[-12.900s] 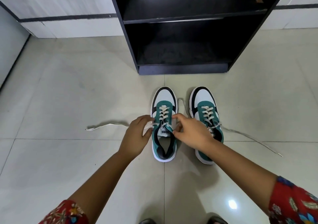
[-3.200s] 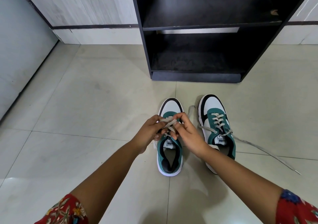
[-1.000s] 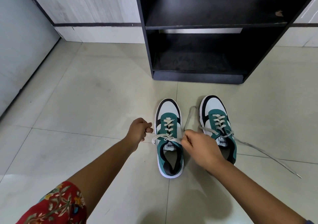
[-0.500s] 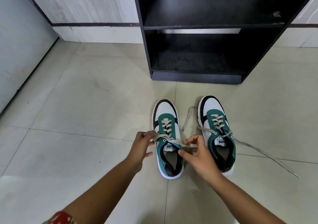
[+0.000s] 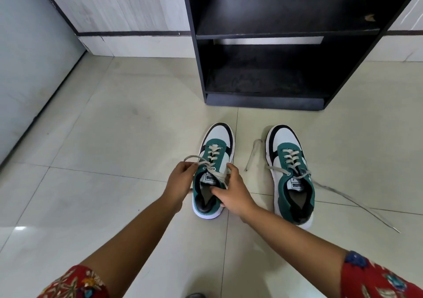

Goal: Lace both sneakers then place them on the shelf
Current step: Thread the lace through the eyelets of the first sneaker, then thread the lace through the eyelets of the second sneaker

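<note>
Quick headcount here: two sneakers, a left sneaker [image 5: 214, 172] and a right sneaker [image 5: 290, 174], both teal, white and black, side by side on the floor. Two laces total, one per shoe: the left lace [image 5: 211, 160] and the right lace [image 5: 291, 160], which has two loose ends trailing out over the tiles. Two hands in shot, the left hand [image 5: 180, 183] and the right hand [image 5: 235, 192], plus two red floral sleeves. One black shelf unit [image 5: 270, 101] with two boards showing, upper and lower.
</note>
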Action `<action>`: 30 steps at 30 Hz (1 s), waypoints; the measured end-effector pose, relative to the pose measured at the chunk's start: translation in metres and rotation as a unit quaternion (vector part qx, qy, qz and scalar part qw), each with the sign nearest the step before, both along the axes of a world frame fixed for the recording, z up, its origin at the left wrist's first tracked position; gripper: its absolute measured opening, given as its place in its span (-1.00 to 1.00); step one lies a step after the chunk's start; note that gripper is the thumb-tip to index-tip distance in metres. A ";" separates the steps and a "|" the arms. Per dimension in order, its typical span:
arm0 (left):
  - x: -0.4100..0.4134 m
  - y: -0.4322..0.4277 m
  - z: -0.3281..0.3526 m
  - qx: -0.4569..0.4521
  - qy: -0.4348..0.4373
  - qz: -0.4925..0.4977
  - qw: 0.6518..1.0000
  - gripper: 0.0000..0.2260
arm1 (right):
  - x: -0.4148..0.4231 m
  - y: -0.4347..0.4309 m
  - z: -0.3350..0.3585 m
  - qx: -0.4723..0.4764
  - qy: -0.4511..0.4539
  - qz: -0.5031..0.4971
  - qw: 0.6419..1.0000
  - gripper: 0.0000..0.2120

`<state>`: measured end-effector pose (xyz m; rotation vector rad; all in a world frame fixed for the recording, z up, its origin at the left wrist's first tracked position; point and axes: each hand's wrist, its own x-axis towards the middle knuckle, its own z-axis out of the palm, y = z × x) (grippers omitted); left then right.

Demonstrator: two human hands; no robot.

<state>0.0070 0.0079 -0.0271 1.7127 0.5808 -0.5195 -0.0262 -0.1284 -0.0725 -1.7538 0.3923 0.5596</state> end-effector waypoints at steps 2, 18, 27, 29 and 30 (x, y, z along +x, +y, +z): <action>-0.003 0.000 -0.003 0.023 -0.007 -0.014 1.000 -0.79 | -0.003 -0.002 0.007 -0.012 -0.004 0.008 1.000 -0.15; 0.004 -0.126 0.001 0.121 -0.277 -0.371 0.878 -0.78 | -0.042 -0.170 0.038 -0.096 -0.111 -0.251 0.957 -0.71; 0.009 -0.143 -0.020 0.204 -0.370 -0.378 0.824 -0.74 | -0.047 -0.169 0.014 -0.195 -0.138 -0.161 0.958 -0.83; 0.008 -0.141 -0.023 0.202 -0.389 -0.382 0.814 -0.79 | -0.046 -0.172 0.013 -0.276 -0.155 -0.122 0.941 -0.88; 0.008 -0.141 -0.024 0.207 -0.399 -0.389 0.804 -0.83 | -0.045 -0.174 0.015 -0.305 -0.160 -0.103 0.933 -0.87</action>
